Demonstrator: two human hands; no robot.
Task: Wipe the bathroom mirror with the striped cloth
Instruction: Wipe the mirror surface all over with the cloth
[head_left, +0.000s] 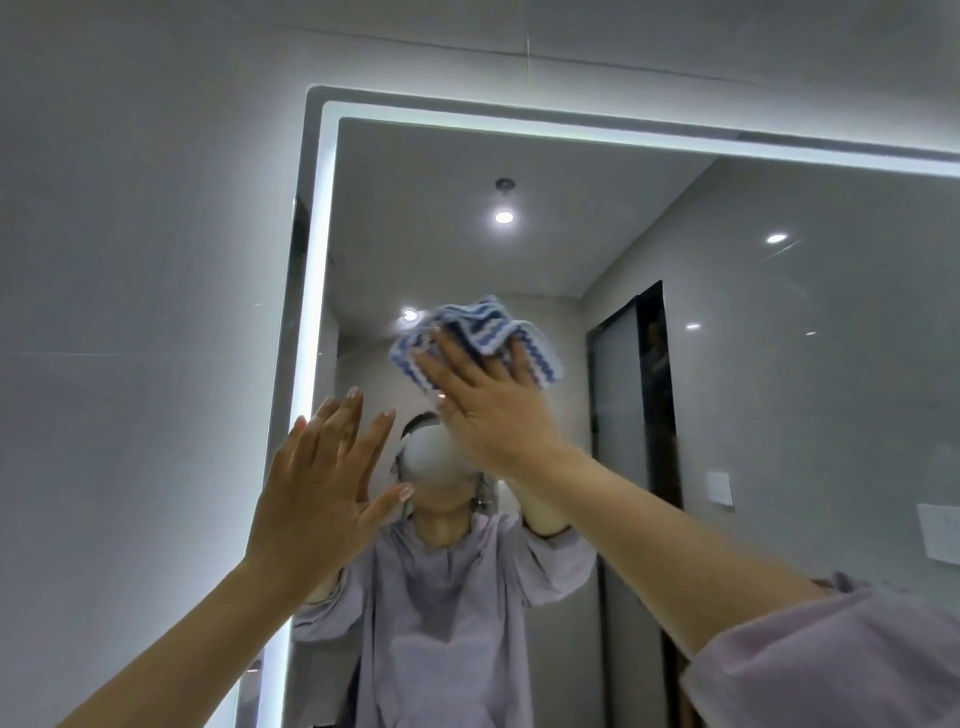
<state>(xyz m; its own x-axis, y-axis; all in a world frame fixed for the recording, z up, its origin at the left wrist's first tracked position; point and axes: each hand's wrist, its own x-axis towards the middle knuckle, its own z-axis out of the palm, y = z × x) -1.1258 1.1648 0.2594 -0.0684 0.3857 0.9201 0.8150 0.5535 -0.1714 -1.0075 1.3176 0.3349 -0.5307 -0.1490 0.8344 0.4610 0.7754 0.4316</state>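
Observation:
The bathroom mirror fills the right and middle of the view, framed by a lit white strip. My right hand presses the blue-and-white striped cloth flat against the glass, fingers spread over it, the cloth bunched above my fingertips. My left hand is raised with fingers apart near the mirror's left edge, holding nothing; whether its palm touches the glass cannot be told. The reflection shows a person in a lilac top behind both arms.
Grey wall tiles lie to the left of and above the mirror. The lit frame strip runs down the left edge. Reflected in the glass are ceiling spotlights, a dark door frame and a wall switch plate.

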